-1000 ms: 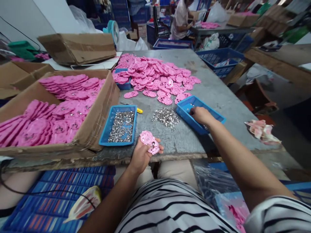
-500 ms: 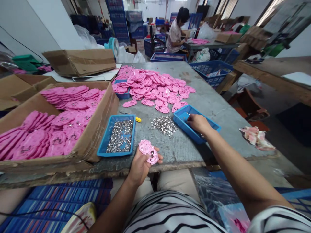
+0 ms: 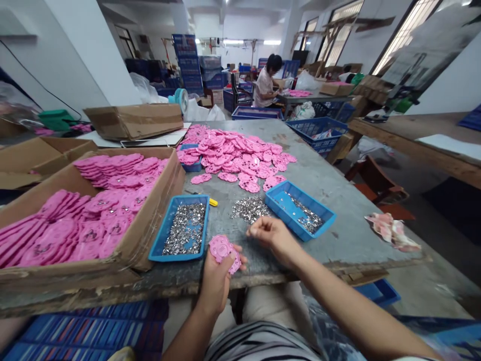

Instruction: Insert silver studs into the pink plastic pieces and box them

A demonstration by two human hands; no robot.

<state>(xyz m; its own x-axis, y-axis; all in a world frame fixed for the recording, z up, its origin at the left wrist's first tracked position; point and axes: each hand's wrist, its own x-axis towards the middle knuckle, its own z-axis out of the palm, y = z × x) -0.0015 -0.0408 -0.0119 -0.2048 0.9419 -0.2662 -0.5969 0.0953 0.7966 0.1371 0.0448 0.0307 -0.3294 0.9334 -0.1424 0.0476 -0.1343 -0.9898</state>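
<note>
Near the table's front edge my left hand (image 3: 218,273) grips a pink scalloped plastic piece (image 3: 221,246), thumb on top and fingers beneath. My right hand (image 3: 273,236) hovers to its right, thumb and fingertips pinched together; whatever lies between them is too small to make out. Just beyond it is a blue tray (image 3: 276,204) with small shiny metal parts (image 3: 310,220) inside. A loose heap of the same metal parts (image 3: 250,208) lies on the tabletop. To the left of my left hand stands another blue tray (image 3: 152,253) holding many metal parts (image 3: 186,228).
A big pile of pink pieces (image 3: 236,155) covers the table's (image 3: 311,165) far middle. On the left, a cardboard box (image 3: 171,185) holds stacked pink pieces. A yellow-handled tool (image 3: 213,202) lies behind the left tray. A person (image 3: 265,85) sits at a table further back.
My right hand has come out of the right blue tray and moved left toward my left hand. The pink piece has turned in my left hand. The camera view has tilted up.
</note>
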